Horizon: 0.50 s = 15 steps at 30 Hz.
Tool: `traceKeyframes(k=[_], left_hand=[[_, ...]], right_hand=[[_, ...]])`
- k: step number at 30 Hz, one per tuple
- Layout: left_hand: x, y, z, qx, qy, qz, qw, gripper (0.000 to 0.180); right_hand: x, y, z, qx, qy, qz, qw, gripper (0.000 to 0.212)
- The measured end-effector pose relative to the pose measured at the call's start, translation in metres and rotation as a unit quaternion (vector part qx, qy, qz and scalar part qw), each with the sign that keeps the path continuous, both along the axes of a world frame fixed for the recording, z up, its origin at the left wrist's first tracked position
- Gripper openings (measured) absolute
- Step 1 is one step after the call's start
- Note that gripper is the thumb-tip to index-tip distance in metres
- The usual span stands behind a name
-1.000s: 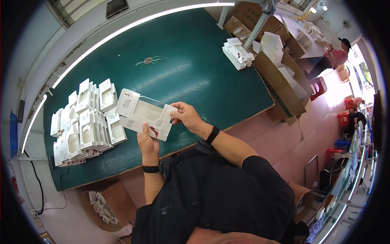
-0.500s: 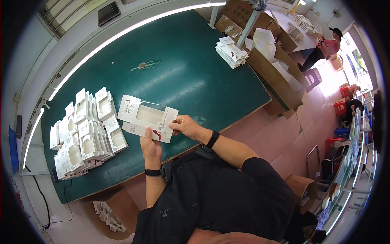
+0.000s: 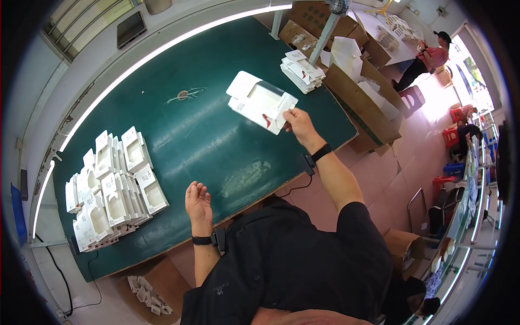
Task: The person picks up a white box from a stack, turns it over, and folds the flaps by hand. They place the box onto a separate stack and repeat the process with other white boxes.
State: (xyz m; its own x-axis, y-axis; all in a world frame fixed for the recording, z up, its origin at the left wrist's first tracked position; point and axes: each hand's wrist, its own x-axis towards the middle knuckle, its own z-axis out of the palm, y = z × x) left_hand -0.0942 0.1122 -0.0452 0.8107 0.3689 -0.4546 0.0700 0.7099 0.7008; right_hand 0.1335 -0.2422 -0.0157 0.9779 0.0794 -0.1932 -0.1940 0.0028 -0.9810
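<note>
Head view: the right hand has its grip pinching a white carton, upper middle of frame, apart from both piles; the left hand, fingers loosely curled, is empty. Many cartons already stand left — a smaller stack upper right.

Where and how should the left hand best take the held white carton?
The left end of the white carton, probably, with the left hand coming from the left: that end sticks out free, while the right hand holds the right end.
</note>
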Motion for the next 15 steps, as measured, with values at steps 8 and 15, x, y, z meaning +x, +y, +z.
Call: traceKeyframes(k=[8,15], left_hand=[[0.004,-0.041,-0.023,-0.014,0.029,0.12,0.992,0.02],[0.009,-0.07,-0.033,0.003,0.07,0.162,0.984,0.021]], right_hand=[[0.125,-0.125,-0.014,-0.012,0.028,-0.176,0.984,0.017],[0.192,-0.17,-0.043,-0.005,0.058,-0.22,0.974,0.017]])
